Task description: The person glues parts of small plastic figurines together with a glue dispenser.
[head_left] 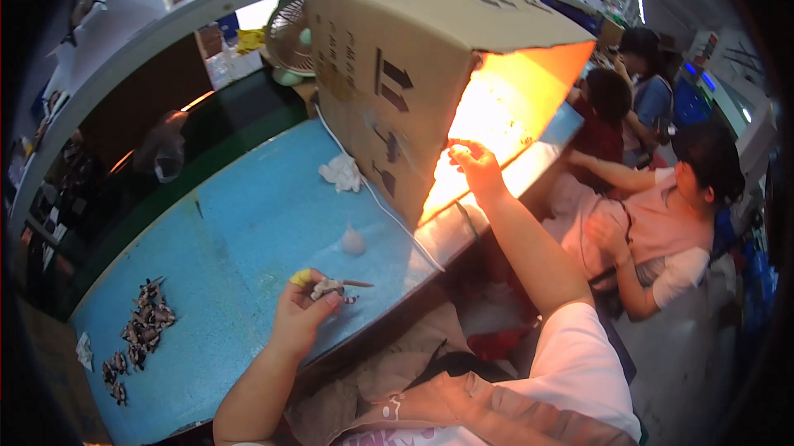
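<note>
My left hand [302, 314] is closed on a small pale-and-dark figurine [329, 287] above the near edge of the blue table [240, 223]. A thin brown pointed piece [357, 284] sticks out to its right, and a striped end hangs below. Yellow wrapping covers one fingertip. My right hand [480, 169] reaches to the brightly lit opening of a large cardboard box [372, 40], its fingers pinched together. What they hold, if anything, is washed out by the orange glow. Several small dark-and-pale figurines [147, 320] lie in a heap at the left of the table.
A crumpled white tissue [341, 173], a white cord [376, 198] and a small whitish teardrop-shaped item [353, 241] lie beside the box. Behind it stands a fan [291, 36]. At the right, a co-worker in a cap [703, 165] sits close by, with other people beyond.
</note>
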Tool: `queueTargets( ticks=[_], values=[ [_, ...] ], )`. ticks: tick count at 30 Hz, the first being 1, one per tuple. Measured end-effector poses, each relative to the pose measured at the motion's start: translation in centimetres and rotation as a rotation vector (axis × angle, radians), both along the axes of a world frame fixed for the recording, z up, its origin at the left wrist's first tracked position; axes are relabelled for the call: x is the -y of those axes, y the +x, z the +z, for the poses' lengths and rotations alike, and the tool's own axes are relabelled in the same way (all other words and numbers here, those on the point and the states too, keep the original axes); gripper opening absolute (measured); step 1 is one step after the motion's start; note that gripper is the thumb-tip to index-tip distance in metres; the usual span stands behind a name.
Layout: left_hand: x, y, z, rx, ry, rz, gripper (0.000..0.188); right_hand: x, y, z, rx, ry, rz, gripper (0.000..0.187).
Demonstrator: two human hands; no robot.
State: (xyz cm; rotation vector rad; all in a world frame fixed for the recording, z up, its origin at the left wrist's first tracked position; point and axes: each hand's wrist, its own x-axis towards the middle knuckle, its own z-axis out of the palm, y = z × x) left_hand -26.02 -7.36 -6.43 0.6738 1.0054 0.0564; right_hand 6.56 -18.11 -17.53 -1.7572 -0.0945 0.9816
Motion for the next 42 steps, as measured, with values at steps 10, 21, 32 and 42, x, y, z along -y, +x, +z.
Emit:
queueTargets(
  ticks=[10,21,32,42],
  values=[
    [-5.1,6.3,0.7,0.245,0.146,-0.146,0.034,1.5,-6.0,11.4,-0.161,0.356,0.076,0.019],
    [-6.6,19.4,2.6,0.629,0.387,-0.572,0.031,-1.8,-1.4,17.2,1.038,0.438,0.220,0.020],
    [-7.1,22.0,5.3,0.670,0.863,-0.686,0.028,-1.3,-1.8,19.7,1.542,0.227,0.276,0.025],
    [-7.8,22.8,5.6,0.797,1.071,-0.631,0.029,-1.6,-1.4,20.2,1.401,0.307,0.284,0.032]
  ],
)
